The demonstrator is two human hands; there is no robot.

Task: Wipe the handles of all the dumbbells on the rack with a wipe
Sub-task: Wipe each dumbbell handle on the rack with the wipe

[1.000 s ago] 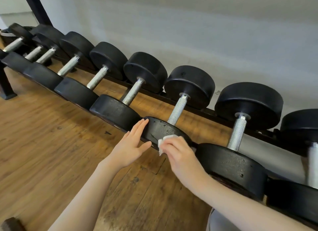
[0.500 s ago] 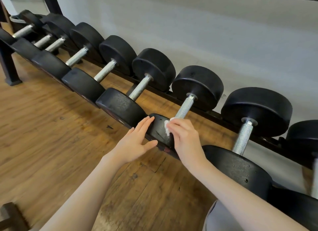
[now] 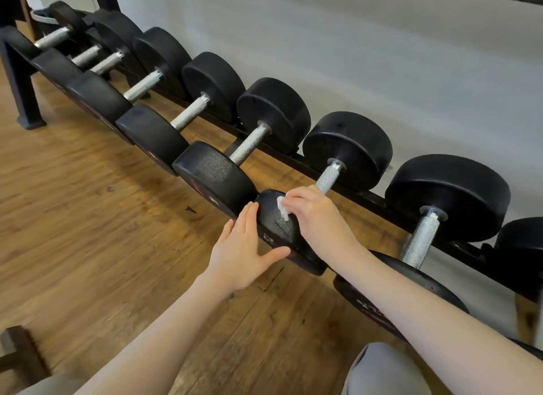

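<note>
Wipe (image 3: 281, 207), soft and limp, sits bunched in the right hand (image 3: 316, 215) near the knurled handle (image 3: 328, 180); left hand (image 3: 245, 249), fingers straight, steadies the heavy dumbbell head (image 3: 274, 227).

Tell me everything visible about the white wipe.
The wipe is a small, crumpled white piece, thin like tissue or damp cloth. Only a part shows, at the fingertips of the right hand, which grips it. It lies against the top of a black dumbbell head, near the knurled metal handle.
</note>
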